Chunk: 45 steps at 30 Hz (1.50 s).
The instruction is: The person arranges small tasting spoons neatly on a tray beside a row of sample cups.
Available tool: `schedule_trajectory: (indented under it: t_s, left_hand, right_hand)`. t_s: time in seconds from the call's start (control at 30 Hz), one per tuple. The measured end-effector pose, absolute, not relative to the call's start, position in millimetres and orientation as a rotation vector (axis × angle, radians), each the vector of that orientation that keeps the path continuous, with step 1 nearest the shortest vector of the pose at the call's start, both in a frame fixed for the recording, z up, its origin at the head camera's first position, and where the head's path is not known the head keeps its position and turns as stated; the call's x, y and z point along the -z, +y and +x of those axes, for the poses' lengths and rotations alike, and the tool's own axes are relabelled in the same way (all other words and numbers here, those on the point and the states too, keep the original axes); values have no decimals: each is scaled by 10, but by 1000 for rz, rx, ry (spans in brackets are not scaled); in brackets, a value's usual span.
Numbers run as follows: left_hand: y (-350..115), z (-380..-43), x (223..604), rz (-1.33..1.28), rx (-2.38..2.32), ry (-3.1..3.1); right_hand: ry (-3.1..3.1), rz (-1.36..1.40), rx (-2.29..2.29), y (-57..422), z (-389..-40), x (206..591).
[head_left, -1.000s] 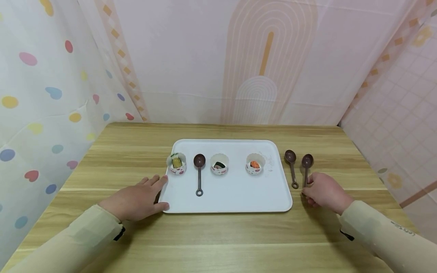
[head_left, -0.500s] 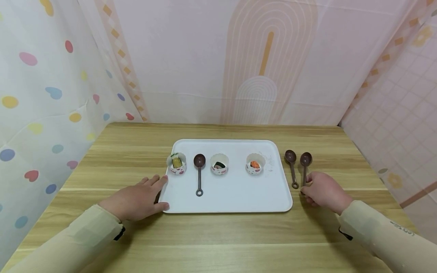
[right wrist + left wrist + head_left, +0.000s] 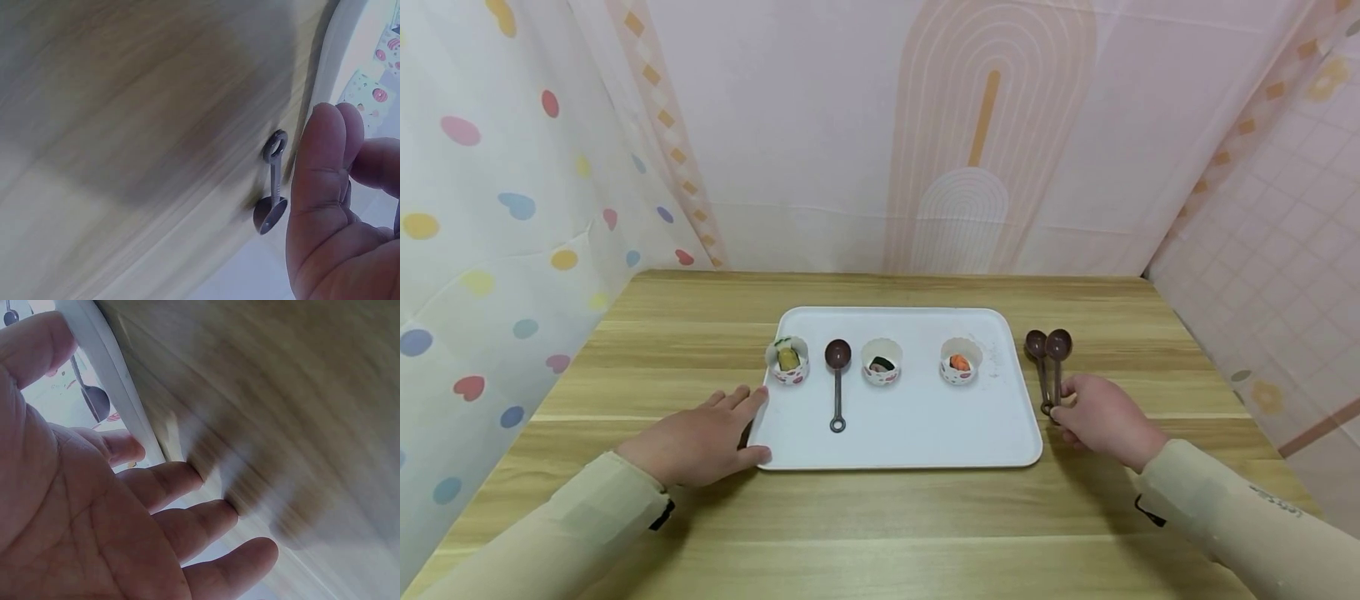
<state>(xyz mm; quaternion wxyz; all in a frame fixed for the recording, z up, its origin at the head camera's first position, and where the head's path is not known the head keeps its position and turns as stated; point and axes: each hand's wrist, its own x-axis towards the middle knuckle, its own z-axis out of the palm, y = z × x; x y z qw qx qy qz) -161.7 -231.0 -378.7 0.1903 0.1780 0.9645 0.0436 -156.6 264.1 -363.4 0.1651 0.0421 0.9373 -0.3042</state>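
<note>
My right hand pinches the handle end of a brown measuring spoon, its bowl pointing away from me. Just left of it, a second brown measuring spoon lies on the table; in the right wrist view this lying spoon shows ring handle and bowl, while the pinched one is mostly hidden by the fingers. With fingers spread, my left hand rests against the left edge of a white tray. In the left wrist view that hand's palm faces the camera.
On the tray stand three paper cups: one with a yellow-green piece, one with a dark green and pinkish piece, one with an orange piece. Between the first two lies another brown spoon. Printed curtains surround the wooden table.
My right hand has shifted left with the spoon, whose bowl now overlaps the lying spoon's bowl in the head view. My left hand has stayed at the tray.
</note>
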Motion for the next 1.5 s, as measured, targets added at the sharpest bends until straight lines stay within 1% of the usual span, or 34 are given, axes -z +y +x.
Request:
schedule_trajectory:
  t_s: [1.5]
  left_hand:
    - [-2304, -1621, 3790, 493, -105, 2718]
  right_hand:
    - [2632, 1, 1002, 2161, -1608, 3624]
